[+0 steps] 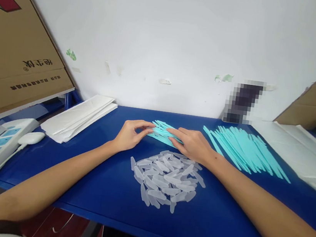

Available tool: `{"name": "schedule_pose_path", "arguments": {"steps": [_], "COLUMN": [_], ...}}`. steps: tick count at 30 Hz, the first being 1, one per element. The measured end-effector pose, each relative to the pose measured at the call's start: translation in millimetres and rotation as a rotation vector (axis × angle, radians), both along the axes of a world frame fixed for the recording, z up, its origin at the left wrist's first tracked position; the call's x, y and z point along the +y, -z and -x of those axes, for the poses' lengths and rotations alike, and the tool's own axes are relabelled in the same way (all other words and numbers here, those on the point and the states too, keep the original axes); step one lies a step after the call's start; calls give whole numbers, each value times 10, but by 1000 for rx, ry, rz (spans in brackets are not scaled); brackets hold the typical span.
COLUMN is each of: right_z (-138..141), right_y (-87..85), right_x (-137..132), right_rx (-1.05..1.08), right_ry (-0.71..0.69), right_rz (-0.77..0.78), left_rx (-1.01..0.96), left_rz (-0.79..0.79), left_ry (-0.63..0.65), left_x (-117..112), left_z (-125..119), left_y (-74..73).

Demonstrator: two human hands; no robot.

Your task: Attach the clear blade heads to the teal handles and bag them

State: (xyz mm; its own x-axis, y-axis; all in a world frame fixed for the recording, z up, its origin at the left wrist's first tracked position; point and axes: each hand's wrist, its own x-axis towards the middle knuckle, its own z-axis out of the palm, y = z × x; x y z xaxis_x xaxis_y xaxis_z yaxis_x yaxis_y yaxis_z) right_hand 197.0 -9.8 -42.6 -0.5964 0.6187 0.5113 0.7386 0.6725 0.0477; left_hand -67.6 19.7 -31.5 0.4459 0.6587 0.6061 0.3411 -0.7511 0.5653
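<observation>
Near the back middle of the blue table lies a small pile of thin turquoise sticks [161, 124], and both my hands meet over it. My left hand [129, 134] is closed in a pinch at the left end of a stick; what sits between its fingertips is too small to make out. From the other side, my right hand [194, 143] pinches a turquoise stick [170, 134], index finger and thumb stretched along it. In front of the hands is a loose heap of flat, frosted translucent plastic pieces [167, 180], each with a narrow tab.
A larger heap of turquoise sticks [244, 149] lies right of my right hand. Folded white sheets [79, 118] rest at the left, more white sheeting [301, 153] at the right. A power strip [0, 140] with a white plug stands left, below a cardboard box [24, 46]. A wall closes the back.
</observation>
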Motion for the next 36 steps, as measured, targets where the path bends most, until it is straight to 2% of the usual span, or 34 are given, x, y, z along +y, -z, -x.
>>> {"name": "schedule_pose_path", "arguments": {"steps": [4, 15, 18, 23, 25, 29, 32, 36], "right_z": [3, -9, -5, 12, 4, -50, -92, -117], "right_y": [-4, 69, 78, 34, 6, 0, 44, 106], "right_x": [-3, 26, 29, 7, 1, 39, 102, 171], "right_rx": [19, 148, 150, 159, 233, 387, 351, 224], "right_ry": [-3, -95, -101, -90, -55, 130, 220, 231], "right_rz": [-19, -28, -41, 11, 62, 98, 126, 193], "left_rx": [-28, 28, 110, 380, 408, 340, 342, 426], "left_rz": [63, -58, -118, -258, -297, -309, -260, -174], "left_ry": [20, -12, 13, 101, 55, -173, -303, -345], "left_x": [-48, -127, -117, 17, 132, 421, 608, 732], "left_z": [-40, -214, -186, -61, 41, 371, 630, 800], "left_y": [9, -38, -70, -137, -139, -101, -54, 22]}}
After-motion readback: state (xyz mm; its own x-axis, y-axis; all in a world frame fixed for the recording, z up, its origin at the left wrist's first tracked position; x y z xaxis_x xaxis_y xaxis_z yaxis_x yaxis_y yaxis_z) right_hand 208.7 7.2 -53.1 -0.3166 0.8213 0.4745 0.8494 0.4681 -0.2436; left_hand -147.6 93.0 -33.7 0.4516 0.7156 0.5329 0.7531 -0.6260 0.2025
